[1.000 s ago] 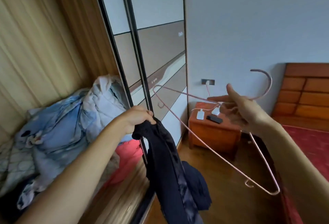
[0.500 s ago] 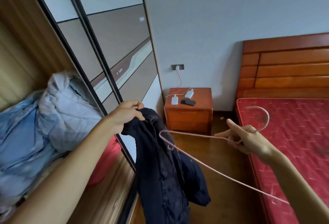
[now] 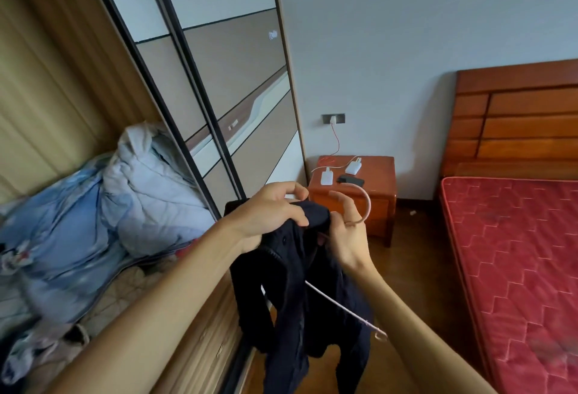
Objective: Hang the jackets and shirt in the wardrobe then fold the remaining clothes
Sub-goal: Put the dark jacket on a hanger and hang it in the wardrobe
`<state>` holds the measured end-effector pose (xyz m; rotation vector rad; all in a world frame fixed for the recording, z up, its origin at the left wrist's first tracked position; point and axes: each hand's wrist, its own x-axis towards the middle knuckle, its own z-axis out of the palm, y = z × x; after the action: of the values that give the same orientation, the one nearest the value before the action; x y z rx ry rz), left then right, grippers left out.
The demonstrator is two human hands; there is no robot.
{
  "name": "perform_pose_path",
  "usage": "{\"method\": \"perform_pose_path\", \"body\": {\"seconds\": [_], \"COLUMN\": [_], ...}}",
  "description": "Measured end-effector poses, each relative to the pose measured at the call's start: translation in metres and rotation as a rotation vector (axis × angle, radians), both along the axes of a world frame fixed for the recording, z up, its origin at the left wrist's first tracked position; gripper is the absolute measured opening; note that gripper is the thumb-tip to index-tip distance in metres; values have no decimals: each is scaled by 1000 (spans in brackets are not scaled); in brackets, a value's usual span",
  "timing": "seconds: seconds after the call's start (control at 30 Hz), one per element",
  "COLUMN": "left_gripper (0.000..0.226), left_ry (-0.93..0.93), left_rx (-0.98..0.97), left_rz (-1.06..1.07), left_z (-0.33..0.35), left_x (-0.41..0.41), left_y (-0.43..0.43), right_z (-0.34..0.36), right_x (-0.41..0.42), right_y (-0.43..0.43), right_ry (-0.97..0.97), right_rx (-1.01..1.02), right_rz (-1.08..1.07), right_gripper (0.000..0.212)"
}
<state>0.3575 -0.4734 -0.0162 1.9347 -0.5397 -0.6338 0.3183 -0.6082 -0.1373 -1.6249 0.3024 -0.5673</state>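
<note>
Dark jacket (image 3: 297, 284) held in mid-air in front of the person, at the edge of the wardrobe's sliding door (image 3: 219, 81); long axis vertical, collar up, hem running down out of view. Left hand (image 3: 272, 212) grips the collar from above, fingers curled over the cloth. Right hand (image 3: 347, 231) is closed round the neck of the pink hanger (image 3: 367, 203), thumb up. Hanger hook points up and arcs over the right hand; one hanger arm slants down to the right out of the jacket, its notched tip free, the other arm hidden by the cloth. Left of the door, inside the wardrobe, a pile of pale blue bedding (image 3: 125, 199) fills the shelf. Behind the hands a wooden bedside cabinet (image 3: 380, 206) stands against the wall with two white chargers (image 3: 327, 178) and a small black item (image 3: 350, 179) on top; a red cable (image 3: 336, 140) runs up to the wall socket (image 3: 333, 118). At right, a bed with a red mattress (image 3: 516, 253) and a wooden headboard (image 3: 516, 118). Small white mark (image 3: 273, 35) on the door, not legible.
</note>
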Motion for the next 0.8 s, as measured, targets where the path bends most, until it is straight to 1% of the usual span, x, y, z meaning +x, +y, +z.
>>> {"method": "perform_pose_path", "body": {"seconds": [0.03, 0.07, 0.1, 0.13, 0.17, 0.2, 0.23, 0.27, 0.3, 0.37, 0.4, 0.5, 0.53, 0.6, 0.63, 0.7, 0.77, 0.8], "left_gripper": [27, 27, 30, 33, 38, 44, 50, 54, 58, 62, 60, 36, 32, 23, 24, 25, 19, 22], "left_ry": [2, -60, -224, -479, -781, -1069, -1268, -1363, -1375, -1307, -1265, -1055, -1022, -1045, -1056, -1024, -972, -943], "left_rx": [-3, 27, 123, 282, 473, 619, 694, 719, 720, 739, 722, 538, 476, 426, 435, 467, 476, 478], "left_rz": [8, 2, -24, -55, -85, -108, -133, -159, -176, -201, -214, -234, -234, -226, -226, -269, -287, -273], "left_z": [2, 3, 2, 0, -3, -4, -7, -8, -8, -9, -8, -9, -13, -21, -24, -23, -22, -22], "left_x": [-2, -2, 1, 6, 13, 20, 27, 32, 35, 39, 37, 18, 11, 4, 4, 9, 18, 24], "left_y": [5, 10, 16, 22, 29, 34, 37, 38, 38, 33, 28, 7, 0, -8, -10, -11, -8, -6], "right_z": [-1, 0, 2, 5, 10, 15, 18, 21, 24, 25, 26, 29, 30, 30, 29, 27, 23, 19], "right_x": [0, -2, -4, -6, -7, -8, -8, -9, -10, -12, -14, -14, -13, -9, -9, -11, -17, -21], "right_y": [2, 4, 5, 4, 2, 0, -2, -4, -6, -7, -6, 2, 5, 7, 6, 1, -13, -22], "right_ry": [-48, -83, -111, -146, -178, -209, -231, -249, -260, -259, -251, -257, -243, -204, -185, -142, -101, -89], "right_rx": [44, 100, 137, 153, 148, 136, 131, 141, 164, 232, 265, 357, 360, 329, 304, 233, 119, 49], "right_rz": [-15, -23, -28, -30, -38, -43, -37, -20, -8, -7, -14, -43, -59, -93, -91, -60, -3, 32], "right_gripper": [36, 35, 35, 35, 37, 38, 40, 41, 42, 41, 39, 28, 24, 18, 17, 23, 28, 29]}}
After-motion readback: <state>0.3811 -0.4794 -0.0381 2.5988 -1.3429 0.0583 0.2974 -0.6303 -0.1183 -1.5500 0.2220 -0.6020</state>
